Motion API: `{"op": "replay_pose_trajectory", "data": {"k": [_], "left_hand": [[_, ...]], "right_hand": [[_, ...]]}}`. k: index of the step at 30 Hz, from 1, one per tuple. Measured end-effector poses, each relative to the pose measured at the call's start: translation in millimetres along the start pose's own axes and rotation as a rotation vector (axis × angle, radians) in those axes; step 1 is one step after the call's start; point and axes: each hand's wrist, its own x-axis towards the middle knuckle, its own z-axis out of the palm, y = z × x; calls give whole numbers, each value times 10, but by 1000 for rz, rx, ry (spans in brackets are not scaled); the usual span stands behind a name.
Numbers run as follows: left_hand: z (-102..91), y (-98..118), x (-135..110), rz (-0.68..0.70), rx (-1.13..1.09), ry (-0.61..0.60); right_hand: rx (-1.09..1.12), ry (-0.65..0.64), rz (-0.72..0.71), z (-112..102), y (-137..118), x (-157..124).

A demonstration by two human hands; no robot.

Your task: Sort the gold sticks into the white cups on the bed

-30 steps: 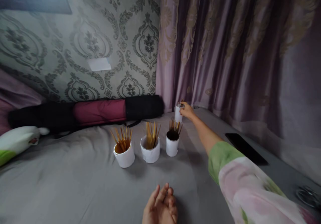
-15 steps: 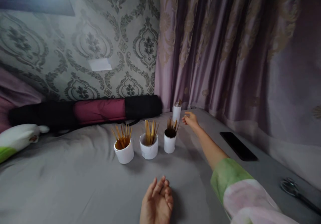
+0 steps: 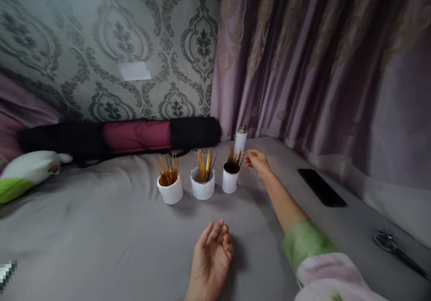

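Three white cups stand in a row on the grey sheet, each holding several thin golden-brown sticks: a left cup (image 3: pixel 171 193), a middle cup (image 3: pixel 203 189) and a narrower right cup (image 3: pixel 229 183). Behind them is a tall white cup (image 3: pixel 240 141) with a few sticks. My right hand (image 3: pixel 258 162) is beside the right cup's stick tops, fingers loosely curled and a little apart. Its fingertips are close to a leaning stick (image 3: pixel 241 159); contact is unclear, and I see nothing held. My left hand (image 3: pixel 213 258) rests palm up in front of the cups, open, holding nothing.
A black phone (image 3: pixel 321 187) lies to the right, with a black-handled object (image 3: pixel 395 247) nearer me. A long black and maroon bag (image 3: pixel 138 137) runs along the wall. At left sits a white and green plush toy (image 3: pixel 30 173). Purple curtains (image 3: pixel 286 67) hang behind.
The view has tilted down slightly, so the cups appear higher. My right hand has come nearer to the right cup's sticks. My left hand keeps its palm-up pose.
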Motion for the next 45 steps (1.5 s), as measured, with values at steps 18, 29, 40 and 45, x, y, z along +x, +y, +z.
{"op": "replay_pose_trajectory", "data": {"k": [18, 29, 40, 45], "left_hand": [[-31, 5, -59, 17, 0, -48], [-33, 1, -69, 21, 21, -56], [-35, 1, -65, 24, 26, -52], [-27, -1, -71, 15, 9, -46]], "right_hand": [[58, -369, -28, -333, -334, -838], [30, -495, -63, -120, -382, -1003], [-122, -519, -171, -3, -159, -942], [-139, -518, -186, 14, -166, -933]]}}
